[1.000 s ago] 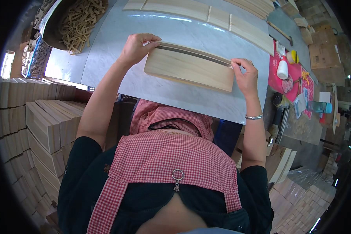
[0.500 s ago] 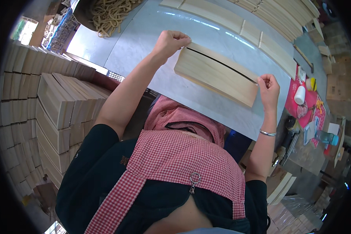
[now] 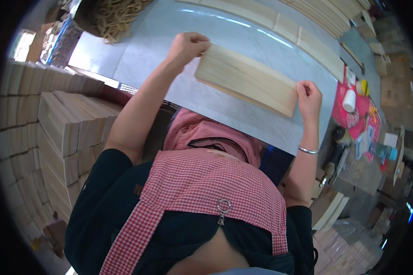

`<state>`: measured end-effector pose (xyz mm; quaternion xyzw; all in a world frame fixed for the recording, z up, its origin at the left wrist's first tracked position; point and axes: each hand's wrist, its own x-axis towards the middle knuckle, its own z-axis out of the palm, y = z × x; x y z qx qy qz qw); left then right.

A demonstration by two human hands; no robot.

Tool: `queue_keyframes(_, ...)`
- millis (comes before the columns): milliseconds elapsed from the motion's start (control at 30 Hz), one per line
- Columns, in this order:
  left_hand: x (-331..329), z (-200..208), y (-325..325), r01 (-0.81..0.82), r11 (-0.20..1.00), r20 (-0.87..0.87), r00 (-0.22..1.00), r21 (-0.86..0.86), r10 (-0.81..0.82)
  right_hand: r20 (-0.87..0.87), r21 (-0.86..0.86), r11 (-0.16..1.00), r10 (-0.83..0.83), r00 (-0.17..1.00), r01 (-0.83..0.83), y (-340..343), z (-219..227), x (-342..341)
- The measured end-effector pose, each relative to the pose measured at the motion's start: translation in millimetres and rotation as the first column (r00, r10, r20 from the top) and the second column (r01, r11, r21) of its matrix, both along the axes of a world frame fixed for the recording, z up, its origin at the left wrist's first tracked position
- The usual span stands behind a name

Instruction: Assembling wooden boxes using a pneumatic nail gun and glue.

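A long, pale wooden box (image 3: 245, 82) lies at a slant on the grey-white table in front of me, its top face flat and without a gap. My left hand (image 3: 188, 47) pinches its far left corner between thumb and fingers. At the right end, my right hand (image 3: 309, 98) has its fingers curled, the tips against the far right corner; a silver bangle is on that wrist. Both palms stay off the wood. The inside of the box is hidden.
Flat wooden pieces (image 3: 243, 13) lie along the table's far side. A container of tan bands (image 3: 117, 20) stands at the far left. Stacked wooden pieces (image 3: 62, 123) rise at my left. At right are a white bottle (image 3: 349, 101), a hammer (image 3: 353, 57) and a clear bottle (image 3: 383, 151).
The dark slot along the box's top has closed up. Both hands remain at the box's ends; the whole view has shifted slightly.
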<state>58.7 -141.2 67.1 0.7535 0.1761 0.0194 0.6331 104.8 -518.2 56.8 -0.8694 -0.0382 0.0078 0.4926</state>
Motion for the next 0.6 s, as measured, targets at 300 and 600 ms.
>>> queue_keyframes(300, -15.4, 10.0, -3.4, -0.033, 0.993, -0.023, 0.999, 0.111, 0.036, 0.122, -0.078, 0.987, -0.129, 0.984, 0.139, 0.9, 0.0, -34.0)
queue_keyframes(600, -24.8, 15.5, -13.4, -0.063, 0.994, -0.060, 0.996, 0.086, 0.068, 0.259, -0.347, 0.928, -0.043, 0.965, 0.135, 11.8, 6.5, -51.0)
